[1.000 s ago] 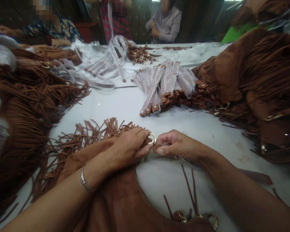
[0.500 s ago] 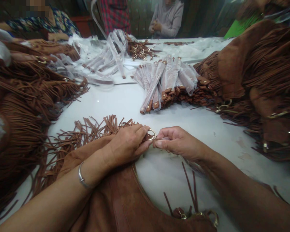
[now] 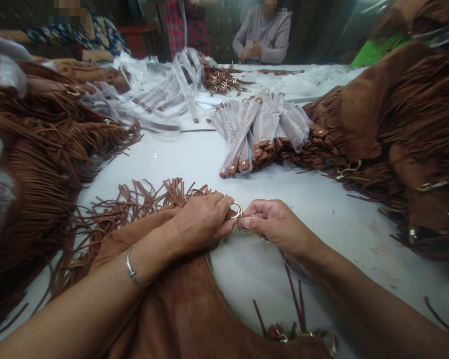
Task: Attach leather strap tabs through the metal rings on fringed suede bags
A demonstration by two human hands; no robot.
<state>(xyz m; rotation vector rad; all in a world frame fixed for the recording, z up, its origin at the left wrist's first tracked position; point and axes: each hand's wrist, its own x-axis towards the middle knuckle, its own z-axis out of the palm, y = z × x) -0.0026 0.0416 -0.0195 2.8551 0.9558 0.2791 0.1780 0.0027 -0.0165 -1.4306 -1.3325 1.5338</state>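
A brown suede fringed bag (image 3: pixel 187 309) lies on the white table (image 3: pixel 322 199) under my forearms, its fringe spread to the left. My left hand (image 3: pixel 202 222) presses on the bag's corner and pinches a gold metal ring (image 3: pixel 236 210) there. My right hand (image 3: pixel 275 224) meets it from the right, fingers curled and pinched on the end of a strap at the ring; the strap end is mostly hidden by the fingers. A silver bangle (image 3: pixel 131 269) circles my left wrist.
Plastic-wrapped brown straps (image 3: pixel 258 129) are heaped mid-table, more wrapped ones (image 3: pixel 172 94) behind. Piles of fringed brown bags rise at left (image 3: pixel 37 149) and right (image 3: pixel 404 134). Other people sit at the far edge, one in grey (image 3: pixel 265 35). A second gold ring (image 3: pixel 329 341) lies at the bag's near end.
My right hand has closed in on the ring and its brown strap end, visible a second ago, is now hidden in the fingers. The left hand stays put.
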